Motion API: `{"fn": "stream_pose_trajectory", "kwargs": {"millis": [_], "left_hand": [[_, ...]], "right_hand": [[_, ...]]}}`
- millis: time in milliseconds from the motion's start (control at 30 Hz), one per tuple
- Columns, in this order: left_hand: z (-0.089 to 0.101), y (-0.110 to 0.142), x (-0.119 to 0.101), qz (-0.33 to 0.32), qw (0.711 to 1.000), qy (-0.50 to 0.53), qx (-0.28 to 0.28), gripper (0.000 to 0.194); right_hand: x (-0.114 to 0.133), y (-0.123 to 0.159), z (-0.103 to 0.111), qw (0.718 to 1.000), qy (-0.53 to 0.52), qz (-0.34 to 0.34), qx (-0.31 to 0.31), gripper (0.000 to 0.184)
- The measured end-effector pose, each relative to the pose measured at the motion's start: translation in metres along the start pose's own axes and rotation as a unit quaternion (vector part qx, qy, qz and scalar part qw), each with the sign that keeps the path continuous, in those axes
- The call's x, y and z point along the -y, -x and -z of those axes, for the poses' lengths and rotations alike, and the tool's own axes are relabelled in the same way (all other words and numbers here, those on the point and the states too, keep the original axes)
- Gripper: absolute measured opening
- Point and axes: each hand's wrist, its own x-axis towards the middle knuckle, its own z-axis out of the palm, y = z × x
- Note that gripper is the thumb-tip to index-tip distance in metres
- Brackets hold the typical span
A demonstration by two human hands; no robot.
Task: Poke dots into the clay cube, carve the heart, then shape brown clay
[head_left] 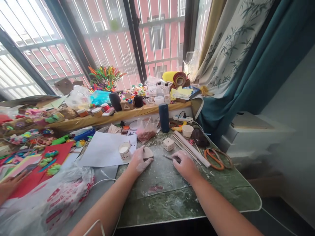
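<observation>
My left hand [139, 161], dusted with white powder, has its thumb and fingers around a flat pale piece of clay [148, 152] on the clear sheet [161, 178]. In my right hand [185, 166] a thin grey pointed tool [168, 157] is pinched, its tip toward the clay but apart from it. Between and beyond the hands stands a white cube with round dents [168, 144], like a die. Close to my left hand is a paper cup [124, 151] with white contents, standing on white paper [103, 149].
Right of the cube lie a pale rolling pin [193, 150], thin sticks, orange-handled scissors [214, 160] and a white cup [187, 131]. A dark blue cylinder [164, 118] stands behind. At left are a plastic bag [71, 193], red paper [49, 164] and another person's hand [12, 183].
</observation>
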Motion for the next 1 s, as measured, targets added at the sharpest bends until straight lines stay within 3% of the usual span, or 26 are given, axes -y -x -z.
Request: {"fn": "stream_pose_trajectory", "kwargs": {"millis": [133, 400, 533, 700, 900, 1000], "left_hand": [[-0.005, 0.004, -0.005, 0.014, 1.0, -0.007, -0.023, 0.07], [0.003, 0.012, -0.016, 0.028, 0.998, -0.019, -0.062, 0.059], [0.004, 0.014, -0.016, 0.03, 0.998, -0.008, -0.061, 0.052], [0.002, 0.014, -0.012, 0.029, 0.999, -0.002, -0.043, 0.056], [-0.002, 0.01, -0.007, 0.016, 1.0, -0.003, -0.025, 0.065], [-0.004, 0.007, -0.001, 0.009, 1.0, 0.01, -0.018, 0.059]], "right_hand": [[-0.003, 0.002, -0.003, 1.0, 0.004, 0.003, -0.003, 0.029], [0.004, 0.006, -0.007, 0.999, 0.043, 0.027, -0.01, 0.025], [0.004, 0.009, -0.005, 0.998, 0.049, 0.04, -0.006, 0.026], [0.003, 0.01, -0.004, 0.999, 0.007, 0.047, -0.001, 0.027], [-0.003, 0.009, -0.006, 0.998, -0.047, -0.011, -0.043, 0.032], [-0.007, 0.009, -0.006, 0.995, -0.056, -0.051, -0.065, 0.032]]}}
